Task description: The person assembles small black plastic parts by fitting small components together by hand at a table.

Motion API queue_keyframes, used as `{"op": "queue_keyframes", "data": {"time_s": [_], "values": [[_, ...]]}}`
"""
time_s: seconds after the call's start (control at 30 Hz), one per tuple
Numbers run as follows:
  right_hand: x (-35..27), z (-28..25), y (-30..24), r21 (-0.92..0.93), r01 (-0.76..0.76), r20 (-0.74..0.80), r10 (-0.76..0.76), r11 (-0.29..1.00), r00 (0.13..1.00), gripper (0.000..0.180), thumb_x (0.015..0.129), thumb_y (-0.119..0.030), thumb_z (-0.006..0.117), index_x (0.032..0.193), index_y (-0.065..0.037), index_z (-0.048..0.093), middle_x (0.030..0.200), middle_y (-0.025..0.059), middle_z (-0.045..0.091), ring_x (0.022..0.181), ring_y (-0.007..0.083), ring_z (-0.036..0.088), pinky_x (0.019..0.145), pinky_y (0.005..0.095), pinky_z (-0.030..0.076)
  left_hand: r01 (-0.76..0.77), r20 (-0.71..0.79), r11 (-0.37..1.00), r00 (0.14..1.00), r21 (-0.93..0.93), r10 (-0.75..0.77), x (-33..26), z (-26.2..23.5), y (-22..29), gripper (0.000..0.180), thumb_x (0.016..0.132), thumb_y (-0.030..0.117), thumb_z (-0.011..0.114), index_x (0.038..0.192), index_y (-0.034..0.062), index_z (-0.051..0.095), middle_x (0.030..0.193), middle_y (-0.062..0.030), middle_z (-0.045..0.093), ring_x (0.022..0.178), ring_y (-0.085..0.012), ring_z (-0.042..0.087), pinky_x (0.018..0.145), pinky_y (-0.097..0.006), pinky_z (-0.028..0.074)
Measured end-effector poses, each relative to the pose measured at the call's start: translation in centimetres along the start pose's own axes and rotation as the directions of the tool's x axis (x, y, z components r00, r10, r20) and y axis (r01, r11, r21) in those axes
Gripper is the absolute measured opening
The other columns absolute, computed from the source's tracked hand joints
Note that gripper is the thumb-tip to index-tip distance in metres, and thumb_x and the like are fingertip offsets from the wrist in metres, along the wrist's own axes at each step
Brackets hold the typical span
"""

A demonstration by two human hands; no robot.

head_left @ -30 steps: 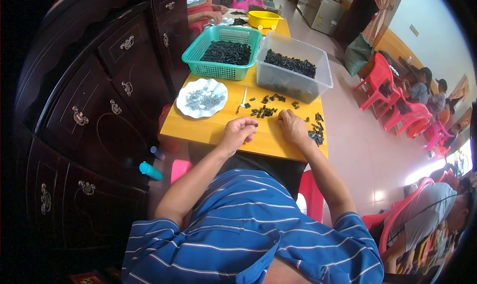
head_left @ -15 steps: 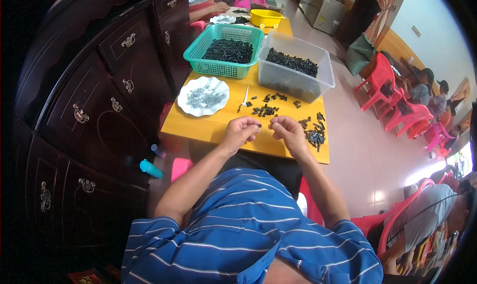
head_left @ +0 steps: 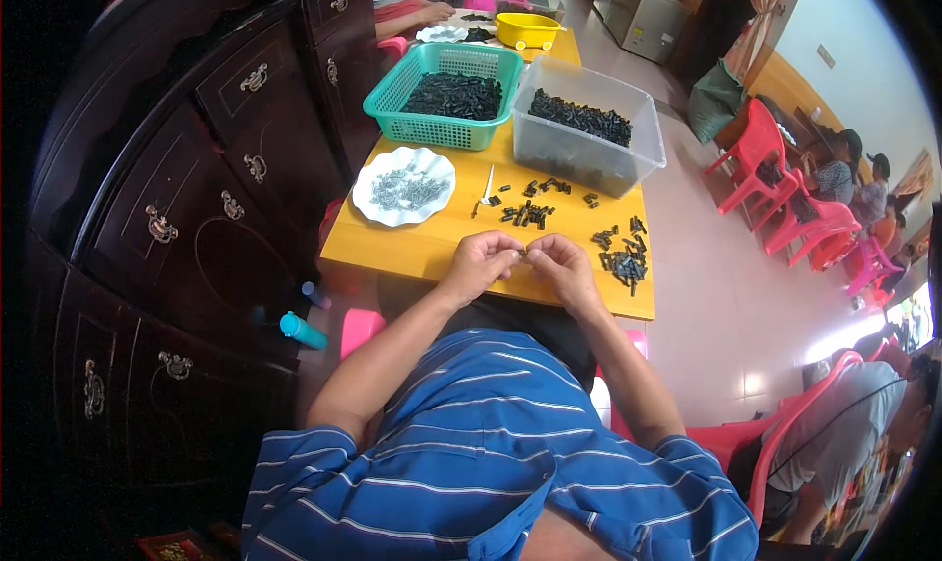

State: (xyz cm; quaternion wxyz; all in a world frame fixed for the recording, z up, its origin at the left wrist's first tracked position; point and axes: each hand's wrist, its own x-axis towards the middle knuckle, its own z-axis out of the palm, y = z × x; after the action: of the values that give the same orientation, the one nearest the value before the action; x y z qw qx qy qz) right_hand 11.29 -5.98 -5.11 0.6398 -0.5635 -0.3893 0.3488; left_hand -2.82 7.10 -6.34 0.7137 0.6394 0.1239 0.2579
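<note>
My left hand (head_left: 483, 267) pinches a small black piece (head_left: 522, 253) over the table's near edge. Thumb and fingers of my right hand (head_left: 563, 271) are closed and meet the left fingertips at that piece; whatever they hold is too small to make out. Just beyond my hands lies a cluster of short black tube-like pieces (head_left: 527, 215). Beside my right hand is a heap of similar pieces (head_left: 625, 263). To the far left of my hands stands a white scalloped plate (head_left: 369, 206) of thin silvery bits, and a slim white stick (head_left: 489, 180) lies next to it.
Across the yellow table (head_left: 368, 252) stand a green mesh basket (head_left: 432, 131) and a clear plastic bin (head_left: 574, 159), both holding many black pieces. Behind them is a yellow tub (head_left: 527, 29). Another person's hand (head_left: 437, 13) rests at the far end. Dark cabinets (head_left: 196, 169) line the left.
My hands have come together: the right fingertips, apart from the left ones before, now meet them at the small black piece. The view has shifted slightly.
</note>
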Motion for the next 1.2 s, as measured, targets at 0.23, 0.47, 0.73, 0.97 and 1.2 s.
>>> {"op": "queue_keyframes", "data": {"time_s": [0.23,0.47,0.73,0.97,1.2], "values": [[-0.3,0.7,1.3,-0.15,0.073,-0.064,-0.083,0.986,0.994,0.004,0.094,-0.007,0.067,0.094,-0.003,0.066,0.082,-0.0016,0.067,0.069,0.004,0.057,0.063,0.0197,0.046,-0.135,-0.009,0.952,0.99,0.274,0.143,-0.2,0.0,0.3,0.01,0.092,0.004,0.064,0.098,-0.0002,0.07,0.08,-0.0028,0.07,0.064,-0.0073,0.061,0.061,-0.023,0.051],[-0.6,0.8,0.1,0.037,-0.068,-0.032,0.069,0.997,0.997,0.009,0.096,-0.012,0.066,0.097,-0.003,0.067,0.082,-0.0014,0.067,0.067,0.0048,0.057,0.062,0.0193,0.046,-0.145,0.0,0.926,0.988,0.348,0.154,-0.2,-0.1,1.3,0.01,0.092,0.006,0.064,0.097,0.0,0.07,0.079,-0.0044,0.069,0.066,-0.0107,0.062,0.062,-0.026,0.051],[-0.6,-0.4,-0.9,0.111,-0.304,0.129,0.29,0.946,0.948,0.021,0.099,-0.025,0.064,0.101,-0.005,0.067,0.091,0.0024,0.071,0.075,0.0076,0.063,0.069,0.0212,0.053,-0.441,0.142,0.719,0.888,0.537,0.438,-0.5,0.5,2.8,0.01,0.089,0.002,0.064,0.095,-0.0003,0.071,0.081,-0.0109,0.068,0.067,-0.0185,0.062,0.064,-0.03,0.051],[-0.7,-0.7,-0.8,0.203,-0.412,0.192,0.376,0.888,0.907,0.022,0.101,-0.027,0.061,0.104,-0.006,0.065,0.096,0.0028,0.071,0.079,0.0086,0.065,0.079,0.0245,0.057,-0.354,0.135,0.719,0.929,0.597,0.346,-1.3,1.3,4.4,0.033,0.085,0.009,0.071,0.116,0.0017,0.065,0.09,-0.0127,0.067,0.071,-0.0238,0.065,0.069,-0.033,0.054],[-1.0,0.6,-1.1,0.331,-0.387,0.216,0.33,0.861,0.919,0.025,0.103,-0.03,0.057,0.106,-0.007,0.065,0.099,0.0039,0.07,0.087,0.0113,0.067,0.081,0.0274,0.058,-0.45,0.18,0.407,0.816,0.795,0.549,-1.8,2.2,4.4,0.039,0.08,0.015,0.073,0.116,0.0056,0.063,0.095,-0.0123,0.067,0.085,-0.031,0.067,0.074,-0.04,0.055]]}}
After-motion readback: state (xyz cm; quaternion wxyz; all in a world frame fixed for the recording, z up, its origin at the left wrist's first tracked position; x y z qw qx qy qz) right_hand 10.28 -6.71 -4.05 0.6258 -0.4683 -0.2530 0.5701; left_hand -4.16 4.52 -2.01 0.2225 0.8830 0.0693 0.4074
